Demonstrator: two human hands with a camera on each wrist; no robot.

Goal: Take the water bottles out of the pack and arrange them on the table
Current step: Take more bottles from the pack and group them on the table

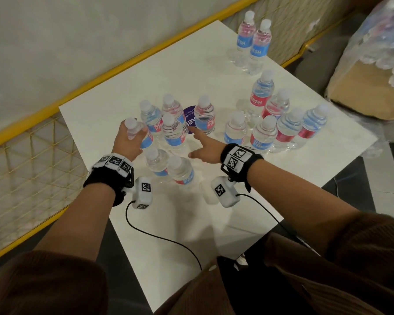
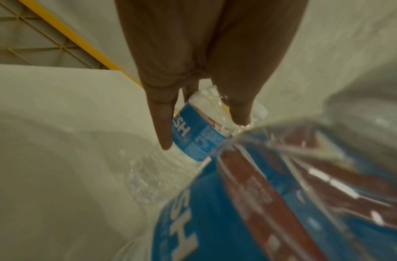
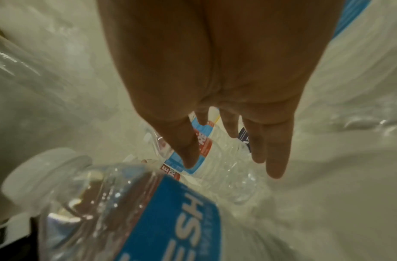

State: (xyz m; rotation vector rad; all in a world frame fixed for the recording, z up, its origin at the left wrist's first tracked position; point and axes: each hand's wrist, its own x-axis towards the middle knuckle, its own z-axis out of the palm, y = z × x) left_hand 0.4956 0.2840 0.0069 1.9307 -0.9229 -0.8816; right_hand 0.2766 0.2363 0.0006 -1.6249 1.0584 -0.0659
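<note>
Nearest me, two bottles stand upright between the person's wrists. Just past them the left hand (image 1: 126,142) wraps the neck and shoulder of a water bottle (image 1: 134,130), which stands at the left edge of the middle cluster (image 1: 172,123), long axis vertical, cap up. In the left wrist view its base looks to be on or just off the bench (image 1: 214,71); the blur leaves that unsettled. The right hand (image 1: 205,148) holds nothing, fingers spread, forefinger pointing toward the bottle (image 1: 205,117) beside the purple sticker (image 1: 190,117). That bottle lies ahead of the right hand and a little up the bench, so the right hand is the nearer one for it. Farther right stands a second group (image 1: 280,126), then a pair (image 1: 254,42) at the far corner. The torn pack (image 1: 380,48) sits off the bench to the right, well apart from both hands.
</note>
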